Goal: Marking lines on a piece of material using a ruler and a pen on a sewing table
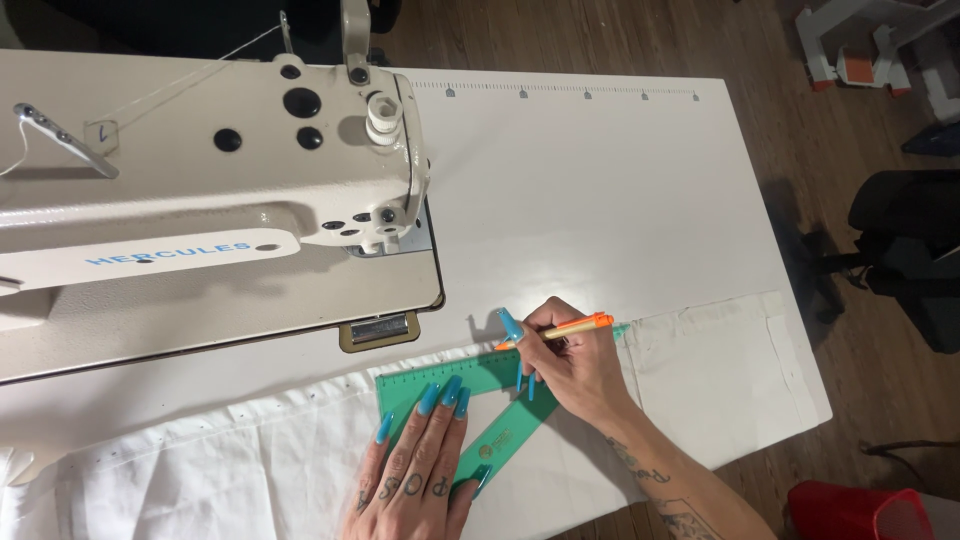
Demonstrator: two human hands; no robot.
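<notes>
A green set square (487, 400) is pressed flat on white cloth (250, 460) by the left hand (420, 465), fingers spread wide. Just beyond, an orange pen (572, 327) is pinched in the right hand (565, 365) at the square's upper edge. Farther back, a cream sewing machine (200, 190) is seen on the white table (600, 190).

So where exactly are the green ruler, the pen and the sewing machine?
green ruler (480, 374): head view, on its top strip between the two hands.
pen (578, 325): head view, on the orange barrel above the right hand's fingers.
sewing machine (200, 150): head view, on the cream top of its arm.
</notes>
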